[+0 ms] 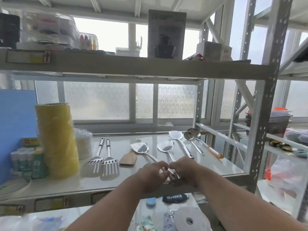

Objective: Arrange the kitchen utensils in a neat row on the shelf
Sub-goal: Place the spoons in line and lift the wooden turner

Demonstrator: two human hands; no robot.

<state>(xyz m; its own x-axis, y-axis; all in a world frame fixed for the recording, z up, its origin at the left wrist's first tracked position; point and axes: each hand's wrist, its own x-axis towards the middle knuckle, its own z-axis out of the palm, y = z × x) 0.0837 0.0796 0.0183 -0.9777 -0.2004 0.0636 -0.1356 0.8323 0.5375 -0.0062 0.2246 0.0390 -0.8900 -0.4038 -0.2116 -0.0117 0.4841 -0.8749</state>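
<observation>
On the white shelf [150,138] lie several utensils, side by side. Two slotted steel turners [95,160] [109,161] lie at the left, heads toward me. A wooden spatula [128,158] lies beside them. Two steel spatulas [140,148] [165,147] point away from me. My left hand [152,172] grips the handle end of the left one, and my right hand [182,169] grips the handle end of the right one. The hands touch each other near the shelf's front edge. Farther right lie a white-headed spatula [175,135] and two ladles [191,135].
A tall yellow wrapped roll [56,139] and a stack of clear cups [84,145] stand at the shelf's left, with small bottles [25,160] in front of a blue board. A perforated steel post [265,124] bounds the right. The shelf above holds boxes. A paper roll [189,220] lies below.
</observation>
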